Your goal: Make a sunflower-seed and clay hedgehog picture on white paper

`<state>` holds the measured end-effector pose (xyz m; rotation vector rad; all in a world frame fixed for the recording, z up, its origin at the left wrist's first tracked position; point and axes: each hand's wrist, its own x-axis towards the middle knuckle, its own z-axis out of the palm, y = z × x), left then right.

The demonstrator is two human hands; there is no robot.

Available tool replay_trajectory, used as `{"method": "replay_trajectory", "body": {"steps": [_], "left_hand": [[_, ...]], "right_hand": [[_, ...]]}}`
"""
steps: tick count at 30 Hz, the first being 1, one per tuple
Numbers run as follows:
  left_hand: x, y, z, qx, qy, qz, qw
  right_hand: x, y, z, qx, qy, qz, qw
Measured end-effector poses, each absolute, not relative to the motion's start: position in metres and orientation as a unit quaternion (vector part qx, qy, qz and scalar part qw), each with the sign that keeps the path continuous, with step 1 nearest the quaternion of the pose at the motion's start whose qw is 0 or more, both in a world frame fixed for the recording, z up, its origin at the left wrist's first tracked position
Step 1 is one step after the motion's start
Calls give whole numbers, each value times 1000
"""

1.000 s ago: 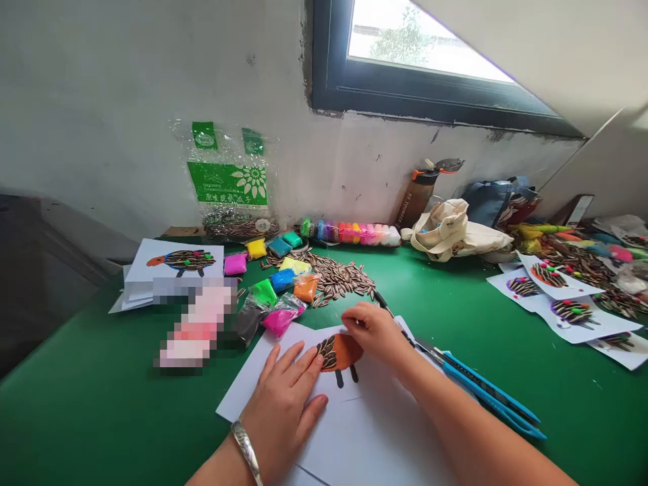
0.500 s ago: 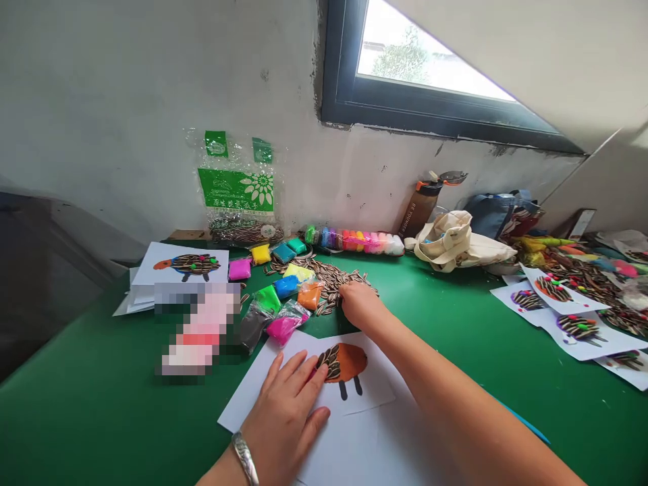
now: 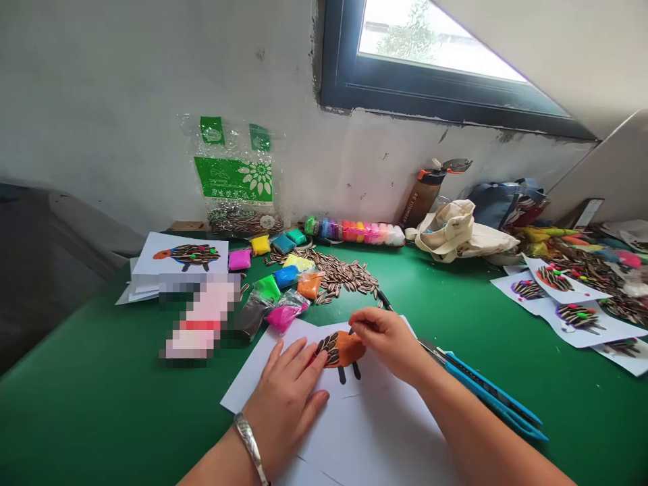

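Observation:
My left hand (image 3: 291, 398), a silver bracelet at its wrist, lies flat with fingers spread on the white paper (image 3: 385, 418). Its fingertips touch an orange clay body (image 3: 349, 349) with two dark legs. Striped sunflower seeds (image 3: 329, 347) overlap on the left part of that body. At its upper right edge my right hand (image 3: 387, 341) pinches a sunflower seed (image 3: 351, 331), mostly hidden by the fingers. Behind the paper lies a loose pile of sunflower seeds (image 3: 344, 270).
Bagged clay in several colours, such as a blue pack (image 3: 287, 275), lies left of the seed pile. Blue-handled scissors (image 3: 493, 395) are beside my right forearm. Finished seed pictures (image 3: 577, 317) lie at right, another (image 3: 190, 256) at left. A bottle (image 3: 422, 196) stands by the wall.
My right hand has come back from the seed pile to the orange clay body, with a seed in its fingertips. My left hand stays on the paper. The scissors now show more fully.

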<state>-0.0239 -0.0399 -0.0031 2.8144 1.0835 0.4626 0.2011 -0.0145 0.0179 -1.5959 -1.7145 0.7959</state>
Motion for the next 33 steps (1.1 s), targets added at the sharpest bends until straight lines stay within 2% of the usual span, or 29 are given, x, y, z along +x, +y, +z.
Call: {"method": "replay_trajectory", "body": {"steps": [4,10,22,28,33], "left_hand": [[-23,-40,-1,923,355,145,36],[-23,-40,-4,924,352,148,28],[-22,-40,-3,918,356,171,41],[-23,-39,-4,923,352,152,33],[-22,-39,-5,920,350,172,33]], "right_hand": [[192,-21,9,-595,-654,333,328],[187,-19,9,-590,-709,265,280],[177,-16,9,-609,-736,222,196],[181,-18,9,-612,-731,226,201],[193,-22,10,-632,-722,180,217]]}}
